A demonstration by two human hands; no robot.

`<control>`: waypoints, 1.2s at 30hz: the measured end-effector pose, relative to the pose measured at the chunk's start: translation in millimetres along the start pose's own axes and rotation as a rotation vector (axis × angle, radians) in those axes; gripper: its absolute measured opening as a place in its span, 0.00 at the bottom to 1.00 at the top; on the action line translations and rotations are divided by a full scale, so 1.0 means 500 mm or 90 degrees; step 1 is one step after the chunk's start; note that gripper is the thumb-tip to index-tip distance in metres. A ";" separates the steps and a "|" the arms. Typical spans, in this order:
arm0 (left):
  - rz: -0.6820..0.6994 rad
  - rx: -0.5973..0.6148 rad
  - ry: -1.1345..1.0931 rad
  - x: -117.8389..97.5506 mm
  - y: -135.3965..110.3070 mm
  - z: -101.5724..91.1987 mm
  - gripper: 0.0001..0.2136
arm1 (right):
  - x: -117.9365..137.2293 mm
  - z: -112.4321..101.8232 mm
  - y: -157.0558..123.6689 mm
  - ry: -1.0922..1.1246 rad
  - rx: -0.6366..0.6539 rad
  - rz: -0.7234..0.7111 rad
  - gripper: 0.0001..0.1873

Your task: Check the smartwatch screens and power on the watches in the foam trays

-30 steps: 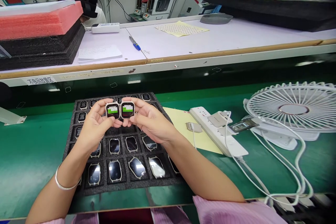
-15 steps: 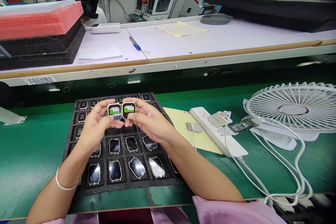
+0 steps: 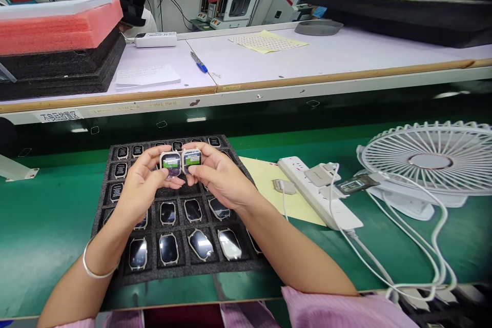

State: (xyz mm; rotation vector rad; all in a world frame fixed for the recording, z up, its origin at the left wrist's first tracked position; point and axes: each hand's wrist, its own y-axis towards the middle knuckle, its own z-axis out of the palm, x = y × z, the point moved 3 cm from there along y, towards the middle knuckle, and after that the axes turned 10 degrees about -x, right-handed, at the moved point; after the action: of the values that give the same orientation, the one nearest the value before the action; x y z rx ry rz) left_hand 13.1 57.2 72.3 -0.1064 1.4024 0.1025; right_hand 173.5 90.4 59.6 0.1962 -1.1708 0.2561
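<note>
Two square watch bodies with pale metal frames and lit green-and-black screens are held over a black foam tray with square compartments (image 3: pixel 180 271) in the head view. The left hand (image 3: pixel 140 179) pinches the left watch body (image 3: pixel 171 164) between thumb and fingers; the right hand (image 3: pixel 223 177) pinches the right watch body (image 3: pixel 191 159), its thumb overlapping the screen's lower edge. They sit nearly edge to edge (whether the frames touch, I cannot tell), probably so both displays face the wearer together. The compartments likely keep the other watch bodies from knocking. Both forearms hide parts of the tray. Rightward on the green bench (image 3: pixel 49 225) lie a yellow paper sheet (image 3: pixel 257 169), a long white power strip (image 3: pixel 342 215), loose white cables (image 3: pixel 442 251) and a round white fan (image 3: pixel 430 160).
</note>
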 end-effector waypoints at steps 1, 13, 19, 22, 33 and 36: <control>-0.002 -0.001 0.001 0.000 0.000 0.000 0.20 | 0.000 0.000 0.000 -0.002 0.000 0.000 0.21; -0.006 -0.007 0.004 0.001 0.001 0.001 0.21 | -0.002 -0.002 0.001 -0.006 -0.003 0.007 0.21; -0.013 -0.007 -0.009 0.002 0.008 -0.006 0.23 | -0.012 -0.004 0.008 0.021 0.011 0.012 0.19; -0.017 -0.010 -0.038 -0.002 0.008 -0.012 0.26 | -0.014 -0.002 0.012 0.072 0.026 0.028 0.17; 0.233 0.025 -0.087 -0.201 0.066 0.009 0.31 | 0.196 0.084 0.102 0.014 0.153 -0.182 0.10; 0.336 0.036 -0.083 -0.276 0.079 0.022 0.31 | 0.273 0.118 0.126 0.001 0.184 -0.274 0.08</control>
State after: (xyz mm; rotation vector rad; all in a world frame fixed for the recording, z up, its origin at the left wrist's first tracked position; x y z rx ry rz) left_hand -4.4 96.7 209.9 0.3162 1.2739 0.4974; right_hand 152.7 147.0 209.5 0.6928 -1.0581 0.0433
